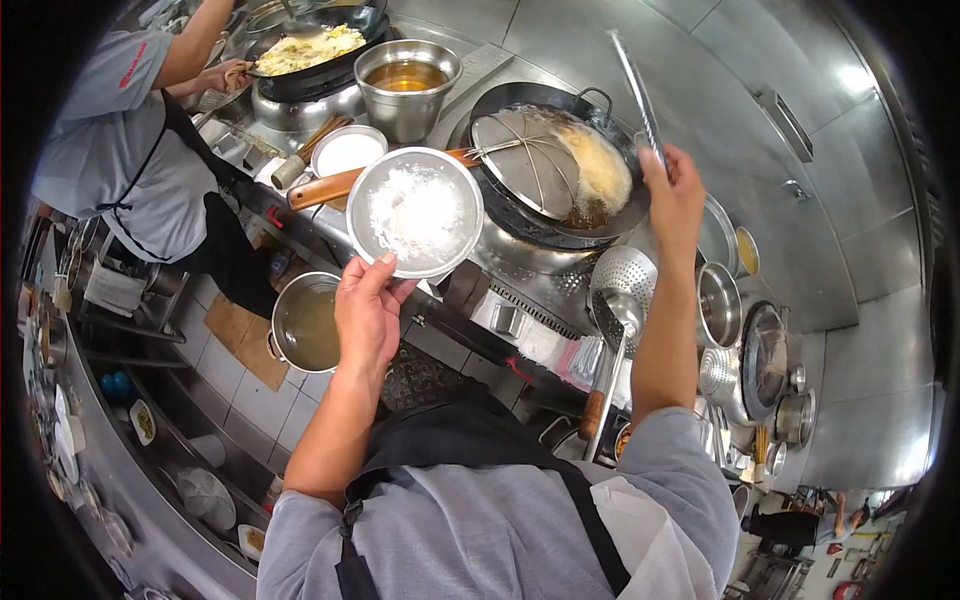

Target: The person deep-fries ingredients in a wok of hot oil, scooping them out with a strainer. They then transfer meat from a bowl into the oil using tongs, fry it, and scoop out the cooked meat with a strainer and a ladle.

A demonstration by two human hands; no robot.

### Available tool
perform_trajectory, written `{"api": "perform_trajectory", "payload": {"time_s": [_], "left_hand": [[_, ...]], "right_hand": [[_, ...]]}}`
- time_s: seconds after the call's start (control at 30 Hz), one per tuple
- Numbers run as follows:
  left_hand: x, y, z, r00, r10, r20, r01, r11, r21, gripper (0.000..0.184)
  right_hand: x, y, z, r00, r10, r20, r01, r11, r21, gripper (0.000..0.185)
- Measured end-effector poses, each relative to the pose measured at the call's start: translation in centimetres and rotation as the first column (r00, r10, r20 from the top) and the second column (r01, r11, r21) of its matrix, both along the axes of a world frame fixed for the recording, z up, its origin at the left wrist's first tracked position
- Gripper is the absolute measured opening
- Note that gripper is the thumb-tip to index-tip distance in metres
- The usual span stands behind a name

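Observation:
My left hand [368, 300] is closed on the rim of a round metal bowl [465, 235] with white powder in its middle. Up at the right, my right hand [672, 178] grips a long metal utensil [637, 85], raised beside the wok; its lower end is hidden by my fingers. A black wok [630, 225] holds bubbling oil with pale yellow food frying at its right side. Over the wok's left part lies a round mesh strainer [505, 160]; its wooden handle [325, 188] passes behind the bowl.
A co-worker [150, 150] stands at the left by another wok [265, 65] with yellow food. Near them are a metal pot of amber liquid [400, 105] and a bowl of white contents [348, 150]. A perforated ladle [622, 285] lies below the wok. A pot [308, 322] sits lower left.

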State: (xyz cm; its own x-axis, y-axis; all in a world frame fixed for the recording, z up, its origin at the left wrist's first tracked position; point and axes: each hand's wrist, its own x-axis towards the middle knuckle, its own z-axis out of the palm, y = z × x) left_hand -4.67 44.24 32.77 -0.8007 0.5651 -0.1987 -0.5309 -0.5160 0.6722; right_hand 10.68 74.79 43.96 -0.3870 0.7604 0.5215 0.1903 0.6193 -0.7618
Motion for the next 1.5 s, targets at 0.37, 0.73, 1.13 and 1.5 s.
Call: {"api": "perform_trajectory", "payload": {"time_s": [0.37,0.73,1.13,1.5], "left_hand": [[-2.1,-5.1,-1.0,0.995,-0.087,0.051,0.086,0.996,0.028,0.012],[0.3,-16.0,-9.4,0.98,-0.037,0.198,0.073,0.981,-0.177,0.011],[7.3,-33.0,-10.7,0.687,0.717,0.117,-0.646,0.676,-0.355,0.012],[5.9,-57.4,-10.5,0.017,1.0,0.001,-0.962,0.017,-0.273,0.033]], "right_hand": [[5.6,-23.2,-14.6,0.984,-0.058,0.167,0.065,0.997,-0.039,0.047],[6.2,-30.5,-19.0,0.931,0.364,-0.03,-0.283,0.67,-0.686,0.036],[2.7,-34.0,-21.0,0.693,0.7,-0.173,-0.387,0.159,-0.908,0.034],[1.9,-35.9,-23.3,0.601,0.797,-0.055,-0.403,0.243,-0.882,0.038]]}}
